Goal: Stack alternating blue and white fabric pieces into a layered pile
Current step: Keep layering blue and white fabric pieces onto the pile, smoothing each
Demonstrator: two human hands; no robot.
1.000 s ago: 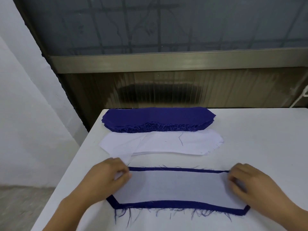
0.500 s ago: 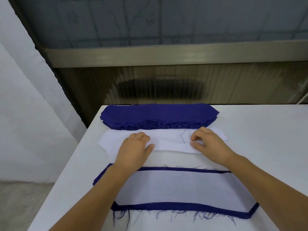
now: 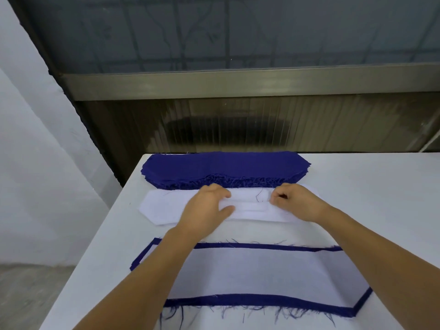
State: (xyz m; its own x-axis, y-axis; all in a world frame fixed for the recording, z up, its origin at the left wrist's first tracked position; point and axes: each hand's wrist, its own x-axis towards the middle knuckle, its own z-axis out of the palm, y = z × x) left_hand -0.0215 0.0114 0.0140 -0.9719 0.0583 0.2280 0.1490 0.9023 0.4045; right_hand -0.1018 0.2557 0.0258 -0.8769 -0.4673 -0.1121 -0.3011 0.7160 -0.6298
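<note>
The layered pile (image 3: 262,275) lies near the person on the table (image 3: 381,198), white on top with blue edges showing, so it looks only begun. A thick blue stack (image 3: 223,169) waits at the far edge. Just in front lies the white stack (image 3: 162,208). All pieces run long from left to right. The left hand (image 3: 206,208) rests on the white stack with bent fingers, and the right hand (image 3: 295,201) curls and seems to pinch its top piece.
</note>
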